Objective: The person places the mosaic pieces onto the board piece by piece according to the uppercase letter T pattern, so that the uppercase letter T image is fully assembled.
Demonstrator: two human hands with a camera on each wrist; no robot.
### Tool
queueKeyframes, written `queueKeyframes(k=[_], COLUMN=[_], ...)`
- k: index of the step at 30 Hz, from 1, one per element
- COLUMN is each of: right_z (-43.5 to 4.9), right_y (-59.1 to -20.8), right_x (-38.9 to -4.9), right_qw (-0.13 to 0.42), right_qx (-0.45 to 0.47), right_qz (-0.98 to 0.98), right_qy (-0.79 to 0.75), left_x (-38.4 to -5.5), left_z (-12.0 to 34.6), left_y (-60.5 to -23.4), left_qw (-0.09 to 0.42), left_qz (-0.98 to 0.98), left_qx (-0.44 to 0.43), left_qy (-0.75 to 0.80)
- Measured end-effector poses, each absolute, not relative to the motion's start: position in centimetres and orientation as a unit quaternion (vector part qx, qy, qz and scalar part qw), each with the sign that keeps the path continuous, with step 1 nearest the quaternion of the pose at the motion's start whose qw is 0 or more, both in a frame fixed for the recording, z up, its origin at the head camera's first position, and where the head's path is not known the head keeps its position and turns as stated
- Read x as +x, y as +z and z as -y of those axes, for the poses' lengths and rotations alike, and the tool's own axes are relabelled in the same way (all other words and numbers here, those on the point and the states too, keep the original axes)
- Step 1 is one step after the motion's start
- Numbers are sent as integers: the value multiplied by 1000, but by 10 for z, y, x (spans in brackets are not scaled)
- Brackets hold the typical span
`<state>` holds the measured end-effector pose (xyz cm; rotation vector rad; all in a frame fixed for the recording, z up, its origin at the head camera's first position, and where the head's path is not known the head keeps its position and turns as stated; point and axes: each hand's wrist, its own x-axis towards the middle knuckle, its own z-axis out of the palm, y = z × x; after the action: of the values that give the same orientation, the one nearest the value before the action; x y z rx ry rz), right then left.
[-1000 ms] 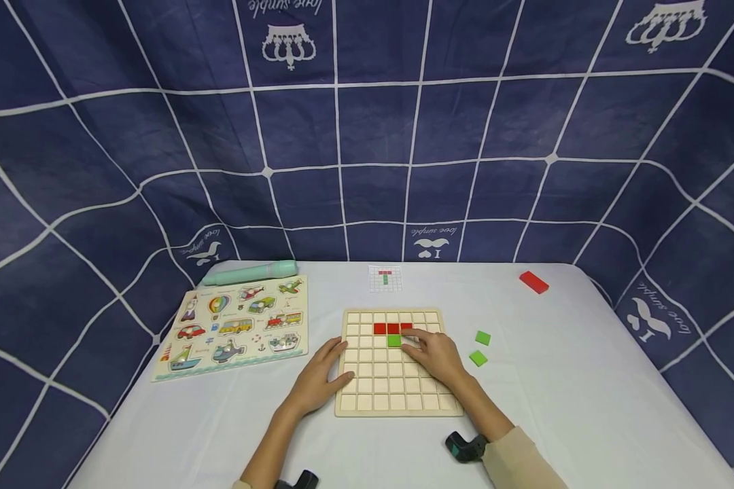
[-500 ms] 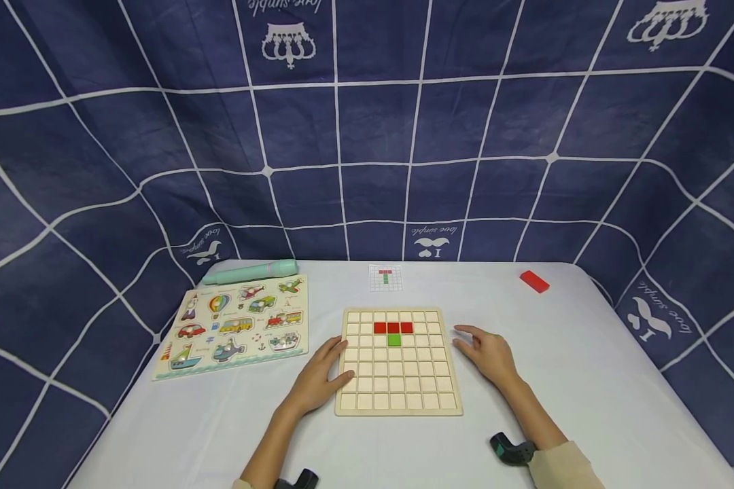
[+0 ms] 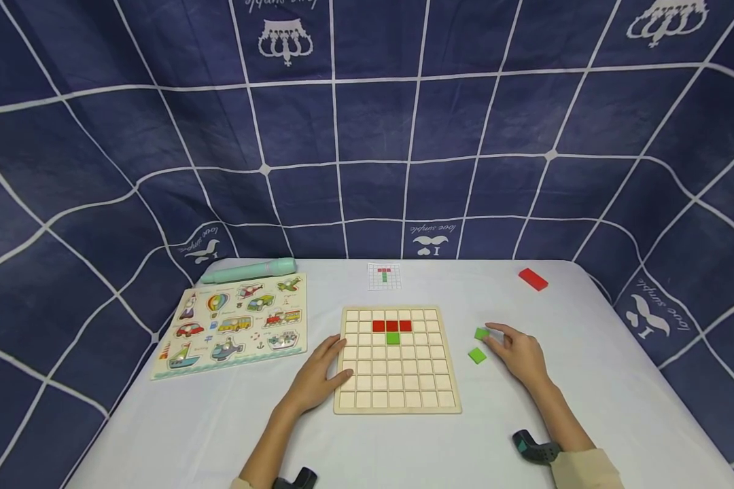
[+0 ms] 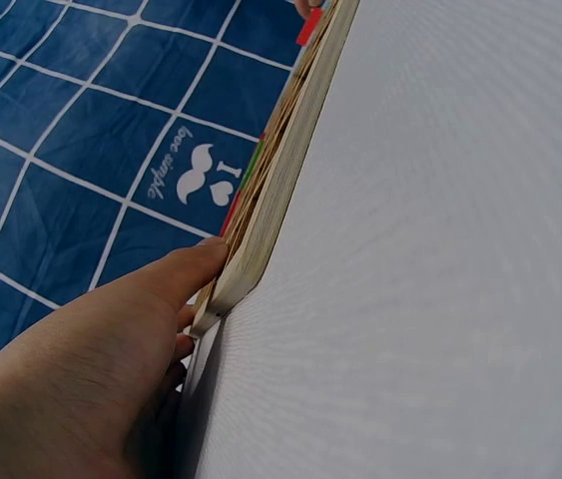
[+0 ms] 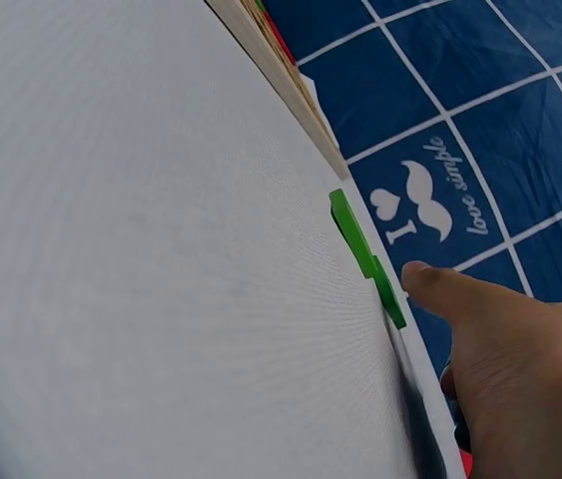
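Dark blue cloth point(image 3: 379, 122), crossed by white lines, is hung behind a white-covered table point(image 3: 220, 435). Two green tiles, a far tile point(image 3: 480, 333) and a near tile point(image 3: 477, 356), are laid flat to the right of the grid board point(image 3: 404, 368). Far tile is approached by the right hand point(image 3: 522, 353): thumb and forefinger held narrowly apart at its right side; whether contact is made cannot be told. Board's left edge is steadied by the left hand point(image 3: 317, 380), thumb laid over the rim, fingers loosely extended. Three red tiles point(image 3: 391, 326) are seated in a row, one green square point(image 3: 393, 338) beneath the middle one.

Handling, as judged: tiles light, stiff, hardly fragile, perhaps slick-faced. Thin edges are shown in the right wrist view, so little is offered to fingertips; opposite edges are best pinched. Board probably wooden, rigid, light enough to be slid if unbraced; best held by the rim.
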<state>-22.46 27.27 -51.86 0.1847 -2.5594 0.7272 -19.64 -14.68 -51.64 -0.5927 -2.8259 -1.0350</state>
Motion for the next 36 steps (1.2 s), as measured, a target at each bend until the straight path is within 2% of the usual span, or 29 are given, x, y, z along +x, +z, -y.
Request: queueKeyframes(k=[5, 13, 28, 36], right_z=[-272, -271, -272, -247], right_y=[-518, -519, -519, -513], right_x=[-225, -225, -224, -223], right_qw=[220, 165, 185, 185], right_qx=[58, 37, 46, 81], right_qz=[937, 953, 945, 938], right_qy=[264, 251, 266, 281], left_x=[-197, -197, -196, -196], left_z=[148, 148, 146, 147], left_y=[-517, -518, -516, -516], left_qw=[38, 41, 30, 33], left_qz=[920, 921, 920, 921], left_qx=[-194, -195, -195, -191], left_qy=[-339, -335, -339, -337])
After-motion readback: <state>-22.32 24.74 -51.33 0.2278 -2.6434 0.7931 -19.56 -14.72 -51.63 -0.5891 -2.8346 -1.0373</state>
